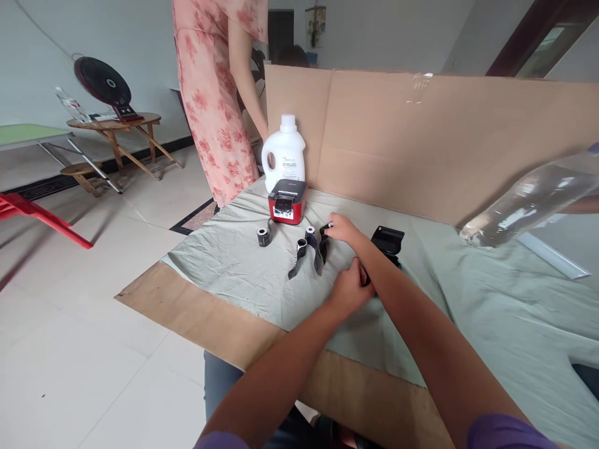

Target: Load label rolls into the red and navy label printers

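Note:
My left hand (pixel 352 288) is closed around the near side of a small printer with its black lid (pixel 387 240) raised; a bit of red shows by my fingers. My right forearm hides much of that printer. Farther left, my right hand (pixel 341 228) pinches a roll of black label paper (pixel 324 242), its loose strip hanging down. Beside it on the cloth stand another label roll (pixel 310 234) and a second roll (pixel 301 247), both partly unwound. A tighter roll (pixel 264 237) sits farther left, in front of a closed red and black printer (pixel 287 201).
Behind the red printer stands a white detergent bottle (pixel 285 153). A cardboard panel (pixel 384 143) closes off the back. A clear plastic-wrapped object (pixel 533 196) lies at the right. Another person in a pink floral dress (pixel 210 93) stands beyond the table's left corner. Grey-green cloth (pixel 224 268) covers the tabletop.

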The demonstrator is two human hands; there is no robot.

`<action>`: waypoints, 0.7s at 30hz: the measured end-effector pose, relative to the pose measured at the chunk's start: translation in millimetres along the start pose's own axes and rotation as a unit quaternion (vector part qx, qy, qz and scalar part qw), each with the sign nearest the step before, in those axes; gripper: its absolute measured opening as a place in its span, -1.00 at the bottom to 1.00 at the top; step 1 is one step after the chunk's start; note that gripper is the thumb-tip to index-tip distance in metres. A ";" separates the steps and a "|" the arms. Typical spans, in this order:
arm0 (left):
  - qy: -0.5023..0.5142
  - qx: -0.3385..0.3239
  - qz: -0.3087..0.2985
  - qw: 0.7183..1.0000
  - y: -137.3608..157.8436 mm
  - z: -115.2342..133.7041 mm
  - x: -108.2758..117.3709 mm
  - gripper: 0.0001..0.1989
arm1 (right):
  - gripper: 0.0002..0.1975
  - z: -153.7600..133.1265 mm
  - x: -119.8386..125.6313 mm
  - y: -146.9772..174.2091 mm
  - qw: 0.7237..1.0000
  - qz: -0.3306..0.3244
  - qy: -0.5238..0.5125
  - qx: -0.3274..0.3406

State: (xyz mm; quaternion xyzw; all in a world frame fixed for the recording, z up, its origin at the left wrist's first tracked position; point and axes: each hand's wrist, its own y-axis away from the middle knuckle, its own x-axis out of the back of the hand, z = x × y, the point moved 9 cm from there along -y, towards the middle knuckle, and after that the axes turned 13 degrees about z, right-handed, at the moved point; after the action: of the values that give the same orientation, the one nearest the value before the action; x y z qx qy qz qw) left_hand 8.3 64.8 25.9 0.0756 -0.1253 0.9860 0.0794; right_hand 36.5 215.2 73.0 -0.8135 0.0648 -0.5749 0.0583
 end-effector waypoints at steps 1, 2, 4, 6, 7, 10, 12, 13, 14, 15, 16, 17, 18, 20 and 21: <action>-0.014 -0.004 -0.001 1.000 -0.4 0.2 -0.5 -0.68 | -0.72 9.8 3.6 4.5 0.999 0.015 -0.040 -0.018; -0.027 -0.008 -0.001 1.000 -0.4 0.7 -0.5 -0.68 | -0.73 20.4 9.8 10.8 0.994 0.034 -0.096 -0.039; -0.041 -0.025 0.006 0.999 2.1 5.2 1.3 -0.74 | -0.75 41.4 28.6 29.9 0.967 0.076 -0.235 -0.067; -0.055 -0.080 0.016 0.995 9.1 18.9 3.9 -0.87 | -0.74 57.6 51.2 55.9 0.930 0.099 -0.348 -0.060; -0.061 -0.123 0.021 0.990 14.5 29.2 5.5 -0.87 | -0.73 63.9 62.8 70.2 0.916 0.102 -0.386 -0.050; -0.047 -0.240 0.078 0.966 30.9 59.4 17.7 -0.80 | -0.69 80.2 91.3 109.3 0.881 0.098 -0.459 -0.049; -0.028 -0.270 0.146 0.951 35.3 70.2 31.9 -0.85 | -0.67 85.1 103.2 127.2 0.868 0.084 -0.485 -0.059; -0.026 -0.275 0.178 0.945 35.5 73.1 38.1 -0.84 | -0.66 84.8 107.1 133.4 0.866 0.072 -0.491 -0.060; -0.031 -0.277 0.201 0.939 34.7 75.1 42.7 -0.77 | -0.66 83.1 109.7 138.1 0.866 0.057 -0.493 -0.059; -0.040 -0.278 0.213 0.936 33.1 76.5 45.1 -0.68 | -0.67 80.3 111.4 141.5 0.868 0.042 -0.491 -0.056; -0.051 -0.278 0.215 0.935 31.2 77.4 45.8 -0.60 | -0.68 77.3 112.3 143.9 0.870 0.027 -0.489 -0.052; -0.062 -0.277 0.213 0.935 29.3 77.8 45.6 -0.54 | -0.69 74.0 112.4 145.9 0.872 0.012 -0.488 -0.048; -0.073 -0.276 0.210 0.935 27.8 77.8 45.2 -0.51 | -0.70 70.7 111.9 147.5 0.873 -0.003 -0.486 -0.043; -0.100 -0.274 0.222 0.931 27.0 77.5 46.3 -0.44 | -0.71 64.8 109.2 150.8 0.875 -0.031 -0.482 -0.036; -0.115 -0.272 0.235 0.926 27.4 77.1 47.4 -0.39 | -0.72 62.1 107.2 152.5 0.875 -0.044 -0.480 -0.033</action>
State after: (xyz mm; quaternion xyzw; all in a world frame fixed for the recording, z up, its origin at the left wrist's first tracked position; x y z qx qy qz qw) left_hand -32.8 25.2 101.2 0.1323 -0.4109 0.8892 -0.1519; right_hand 124.6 47.8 126.0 -0.9931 0.0120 -0.1131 0.0300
